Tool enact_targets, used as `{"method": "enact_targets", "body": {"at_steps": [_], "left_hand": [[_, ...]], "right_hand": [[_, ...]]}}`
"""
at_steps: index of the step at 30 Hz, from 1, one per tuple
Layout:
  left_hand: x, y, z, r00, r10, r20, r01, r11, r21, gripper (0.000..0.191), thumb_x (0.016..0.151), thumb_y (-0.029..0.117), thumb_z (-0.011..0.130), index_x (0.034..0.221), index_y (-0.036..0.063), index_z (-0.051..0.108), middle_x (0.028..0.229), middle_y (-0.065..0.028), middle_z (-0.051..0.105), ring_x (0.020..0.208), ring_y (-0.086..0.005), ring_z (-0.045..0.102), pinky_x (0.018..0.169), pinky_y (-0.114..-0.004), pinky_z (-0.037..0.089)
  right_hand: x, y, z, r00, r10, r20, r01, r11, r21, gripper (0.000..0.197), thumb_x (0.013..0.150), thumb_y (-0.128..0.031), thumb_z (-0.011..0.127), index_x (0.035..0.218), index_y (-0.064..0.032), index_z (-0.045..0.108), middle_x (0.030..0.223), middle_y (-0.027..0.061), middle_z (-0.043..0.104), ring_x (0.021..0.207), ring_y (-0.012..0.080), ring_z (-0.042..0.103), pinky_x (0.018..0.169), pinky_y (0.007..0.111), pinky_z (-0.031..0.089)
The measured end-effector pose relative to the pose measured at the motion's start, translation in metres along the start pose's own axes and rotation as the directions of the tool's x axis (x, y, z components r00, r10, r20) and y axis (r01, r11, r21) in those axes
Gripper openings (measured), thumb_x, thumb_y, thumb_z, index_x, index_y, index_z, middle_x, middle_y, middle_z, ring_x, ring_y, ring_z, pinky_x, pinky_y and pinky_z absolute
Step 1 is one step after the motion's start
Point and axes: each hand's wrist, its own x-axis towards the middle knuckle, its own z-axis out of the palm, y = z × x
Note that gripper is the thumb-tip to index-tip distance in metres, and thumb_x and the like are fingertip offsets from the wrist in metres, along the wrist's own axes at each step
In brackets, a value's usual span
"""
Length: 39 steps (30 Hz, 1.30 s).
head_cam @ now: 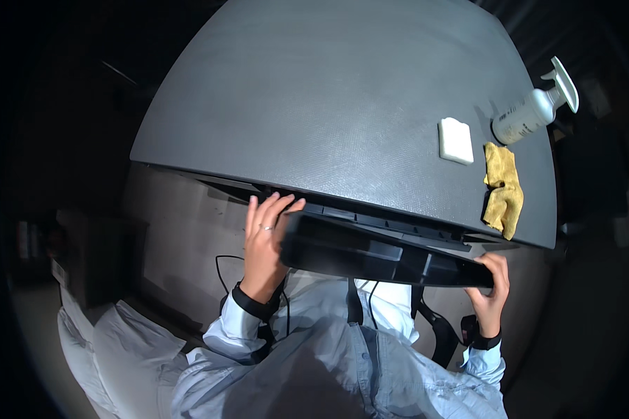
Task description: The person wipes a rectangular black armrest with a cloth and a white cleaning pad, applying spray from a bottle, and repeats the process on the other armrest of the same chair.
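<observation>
A black plastic drawer or tray is tilted at the front edge of a dark grey table, between my two hands. At its left end is my left hand, wearing a ring, its fingertips up by the table's edge. My right hand grips the right end, with the thumb below and the fingers over the top. Just under the tabletop, a black slotted rail or frame shows behind the drawer. The drawer's inside shows glossy reflections; its contents cannot be made out.
On the table's right side are a white sponge or block, a crumpled yellow cloth and a white spray bottle bearing writing. Black cables hang near my body. Grey-white bedding or fabric lies at lower left.
</observation>
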Motion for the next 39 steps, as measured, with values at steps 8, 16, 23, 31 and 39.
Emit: {"method": "enact_targets", "body": {"at_steps": [8, 16, 23, 31, 39], "left_hand": [[0.009, 0.007, 0.005, 1.000, -0.020, 0.015, 0.020, 0.999, 0.028, 0.048, 0.066, 0.009, 0.077, 0.112, 0.0076, 0.063, 0.107, -0.0096, 0.061, 0.109, -0.0308, 0.055, 0.112, -0.049, 0.035], [0.012, 0.007, 0.014, 0.998, -0.020, -0.067, 0.027, 0.994, 0.108, 0.032, 0.072, 0.024, 0.079, 0.098, 0.0086, 0.069, 0.095, -0.0063, 0.064, 0.098, -0.0269, 0.058, 0.103, -0.045, 0.041], [-0.002, 0.025, -0.008, 0.992, -0.022, -0.121, 0.024, 1.000, 0.011, 0.033, 0.071, 0.014, 0.080, 0.101, 0.0069, 0.070, 0.113, -0.0093, 0.062, 0.115, -0.0305, 0.056, 0.106, -0.048, 0.042], [-0.019, 0.028, -0.013, 0.974, 0.019, -0.226, -0.006, 0.998, 0.059, 0.019, 0.075, 0.004, 0.076, 0.093, 0.0060, 0.071, 0.099, -0.0050, 0.066, 0.095, -0.0261, 0.065, 0.093, -0.044, 0.051], [-0.007, 0.022, -0.024, 0.862, -0.363, -0.353, 0.231, 0.902, -0.364, 0.008, 0.089, 0.001, 0.064, 0.096, 0.0001, 0.067, 0.096, -0.0107, 0.068, 0.091, -0.0244, 0.067, 0.084, -0.034, 0.052]], "right_hand": [[-0.013, 0.027, 0.003, 0.988, -0.047, -0.147, 0.037, 0.997, -0.074, 0.041, 0.060, 0.004, 0.071, 0.100, -0.0018, 0.062, 0.102, 0.0103, 0.058, 0.098, 0.0257, 0.057, 0.091, 0.033, 0.044], [-0.017, 0.028, 0.004, 0.982, 0.004, -0.191, -0.014, 0.998, -0.053, 0.044, 0.059, 0.003, 0.076, 0.101, -0.0038, 0.065, 0.100, 0.0096, 0.060, 0.097, 0.0266, 0.058, 0.088, 0.034, 0.046], [-0.014, 0.019, 0.002, 0.980, -0.034, -0.197, 0.009, 0.992, -0.128, 0.042, 0.058, 0.004, 0.074, 0.099, -0.0039, 0.067, 0.097, 0.0102, 0.061, 0.096, 0.0284, 0.058, 0.089, 0.037, 0.045], [0.005, 0.017, -0.002, 0.970, -0.221, -0.099, 0.159, 0.889, -0.429, 0.045, 0.059, -0.005, 0.076, 0.103, -0.0073, 0.069, 0.098, 0.0075, 0.061, 0.097, 0.0280, 0.058, 0.090, 0.040, 0.041], [0.024, -0.006, 0.034, 0.965, -0.248, -0.080, 0.206, 0.913, -0.352, 0.045, 0.063, -0.011, 0.077, 0.106, -0.0100, 0.070, 0.099, 0.0066, 0.061, 0.096, 0.0265, 0.059, 0.089, 0.039, 0.041]]}}
